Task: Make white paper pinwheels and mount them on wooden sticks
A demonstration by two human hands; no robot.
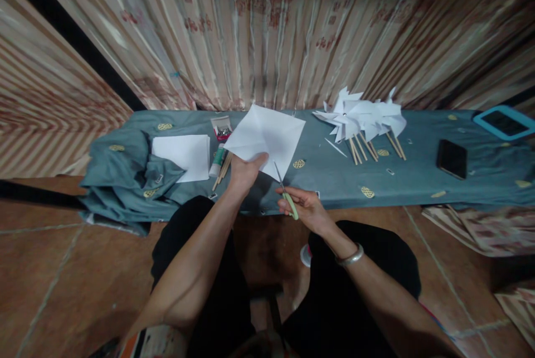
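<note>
A square sheet of white paper [276, 126] with faint diagonal creases is held up over the cloth, one corner toward me. My left hand [246, 171] pinches its lower left side, thumb on top and the other fingers hidden beneath. In my right hand [303, 204] is a pair of scissors with light green handles [290, 206]. The blades meet the paper at its near corner and point up toward its middle. To the left of the paper lie a small red box of metal pins [221, 128], a glue stick [217, 160] and several wooden sticks [223, 171].
A stack of white paper [186, 154] lies at left on the green cloth [334, 179]. Several paper pinwheels on sticks [361, 115] rest at right, near a thin paper strip [335, 147]. Farther right are a black phone [451, 159] and a blue-framed tablet [505, 122]. A curtain [267, 29] hangs behind.
</note>
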